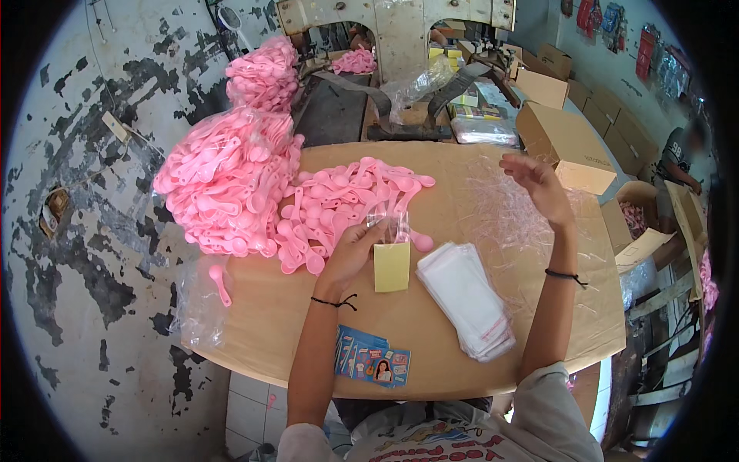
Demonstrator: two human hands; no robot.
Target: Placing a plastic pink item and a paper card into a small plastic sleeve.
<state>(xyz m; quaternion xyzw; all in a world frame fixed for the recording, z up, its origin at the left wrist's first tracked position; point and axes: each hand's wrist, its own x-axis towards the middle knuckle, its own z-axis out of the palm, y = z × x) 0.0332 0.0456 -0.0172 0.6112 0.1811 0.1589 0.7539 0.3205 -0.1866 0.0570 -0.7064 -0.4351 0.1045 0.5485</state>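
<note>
- Far left: big clear plastic bag stuffed with pink round-bowled plastic spoons [223, 185], slumped on the brown-covered table [265, 331].
- Near left: single pink plastic spoon [220, 286] on a crumpled clear plastic bag [194, 308].
- Left of centre: loose heap of pink plastic spoons [327, 204], beside the big bag.
- Left hand [349, 254]: fingers pinched on the side of a clear plastic sleeve [397, 217], held over the table at the heap's near side. Yellow rectangular card [392, 269] fills its near part. Whether a spoon sits inside, cannot tell.
- Near edge, centre: fan of blue printed cards [373, 357].
- Right of centre: slanted stack of translucent white plastic sleeves [466, 300].
- Farther right: tangle of thin clear plastic strips [504, 200].
- Right hand [541, 191]: raised by the tangle, fingers loosely parted; no held object made out.
- Far right: brown cardboard box [566, 146].
- Step, my reading: packing one sleeve, probably at sealing, a peeled strip perhaps just discarded.
- Next move likely calls for right hand back at the sleeve's far end, flap folded flat while the left steadies it.
</note>
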